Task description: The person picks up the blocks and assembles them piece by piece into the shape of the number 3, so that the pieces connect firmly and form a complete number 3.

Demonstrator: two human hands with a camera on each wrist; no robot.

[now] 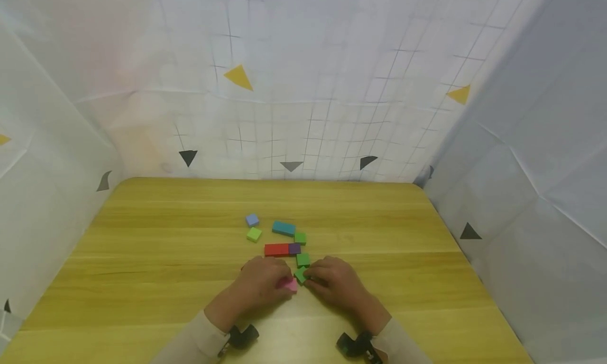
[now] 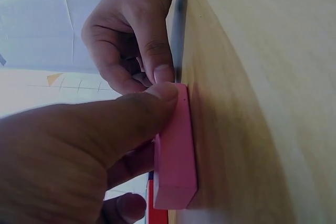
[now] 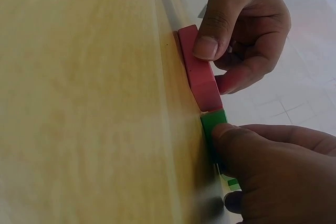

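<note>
A long pink block (image 2: pixel 177 156) lies on the table, and my left hand (image 1: pixel 263 281) pinches it between thumb and fingers. My right hand (image 1: pixel 335 282) pinches a small green block (image 1: pixel 301 275) with thumb and fingertips. In the right wrist view the green block (image 3: pixel 214 124) meets one end of the pink block (image 3: pixel 199 72). Just beyond lies a second green block (image 1: pixel 303 259), close to a purple block (image 1: pixel 294 248) that abuts a red block (image 1: pixel 277 249). The left hand covers part of the pink block in the head view.
Farther back, a teal block (image 1: pixel 283 228) lies near a third green block (image 1: pixel 300 238). A light blue block (image 1: pixel 252 220) and a lime green block (image 1: pixel 254 234) sit to their left. White patterned sheets (image 1: pixel 294 116) hang behind and beside the wooden table (image 1: pixel 156 237).
</note>
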